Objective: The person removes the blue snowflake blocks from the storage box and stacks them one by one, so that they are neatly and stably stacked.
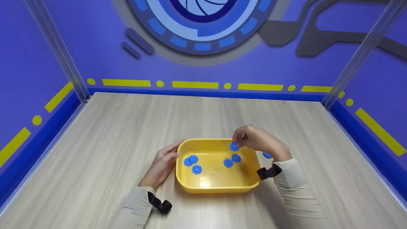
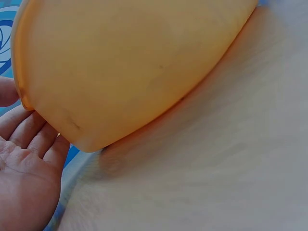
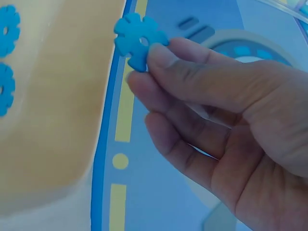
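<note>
A yellow plastic basin (image 1: 203,190) stands on the table, blue notched interlocking discs lying on its floor. Three are on the left, among them a single disc (image 1: 196,169) and two that overlap; a pair, including another disc (image 1: 228,163), lies on the right. My left hand (image 1: 163,163) holds the basin's left side, thumb at the rim and fingers along the outer wall (image 2: 134,72). Over the far right corner of the basin, my right hand (image 1: 259,138) pinches one blue interlocking disc (image 3: 137,38) between thumb and fingers, its notched edge and centre hole showing.
On the table (image 1: 133,127), another blue disc (image 1: 267,155) lies right of the basin, partly hidden by my right wrist. Blue-purple panels (image 1: 203,71) with yellow markings rise behind the table and at both sides. Clear corner posts (image 1: 359,51) stand at the back.
</note>
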Motion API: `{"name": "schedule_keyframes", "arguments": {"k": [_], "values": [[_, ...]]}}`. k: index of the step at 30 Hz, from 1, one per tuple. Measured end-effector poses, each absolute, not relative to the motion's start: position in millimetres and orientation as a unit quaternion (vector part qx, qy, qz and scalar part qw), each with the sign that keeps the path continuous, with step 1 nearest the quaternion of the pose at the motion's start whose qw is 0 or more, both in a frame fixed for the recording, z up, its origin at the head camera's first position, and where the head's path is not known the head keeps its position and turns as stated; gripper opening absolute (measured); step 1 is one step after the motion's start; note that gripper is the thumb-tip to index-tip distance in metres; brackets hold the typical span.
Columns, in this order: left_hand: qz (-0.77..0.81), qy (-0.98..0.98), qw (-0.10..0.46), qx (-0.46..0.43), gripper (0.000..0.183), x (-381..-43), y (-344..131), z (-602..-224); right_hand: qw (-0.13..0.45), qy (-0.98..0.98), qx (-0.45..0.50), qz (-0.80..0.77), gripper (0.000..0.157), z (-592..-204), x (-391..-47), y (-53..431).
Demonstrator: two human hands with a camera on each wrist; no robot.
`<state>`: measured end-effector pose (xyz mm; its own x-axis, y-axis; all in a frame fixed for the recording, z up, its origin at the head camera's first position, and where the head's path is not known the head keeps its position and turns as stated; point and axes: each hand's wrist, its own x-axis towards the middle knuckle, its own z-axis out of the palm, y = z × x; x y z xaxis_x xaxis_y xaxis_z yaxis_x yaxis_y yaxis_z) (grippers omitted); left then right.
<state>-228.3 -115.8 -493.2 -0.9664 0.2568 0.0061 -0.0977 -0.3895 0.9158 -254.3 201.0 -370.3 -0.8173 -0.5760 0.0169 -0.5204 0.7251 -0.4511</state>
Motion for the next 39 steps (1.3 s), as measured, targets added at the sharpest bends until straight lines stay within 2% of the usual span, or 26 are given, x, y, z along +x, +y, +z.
{"name": "schedule_keyframes", "arguments": {"k": [14,26,39], "values": [[0.824,0.548,0.116,0.085,0.058,-228.5,-117.5,-494.4,-0.004,0.928,-0.254,-0.274,0.01,-386.6,-251.0,234.0],[0.826,0.547,0.114,0.073,0.057,-229.1,-118.1,-495.0,-0.087,0.924,-0.208,-0.31,0.012,-404.3,-246.2,263.0],[0.826,0.549,0.113,0.066,0.057,-227.0,-116.4,-491.9,-0.065,0.935,-0.141,-0.318,0.011,-428.7,-246.3,290.8]]}}
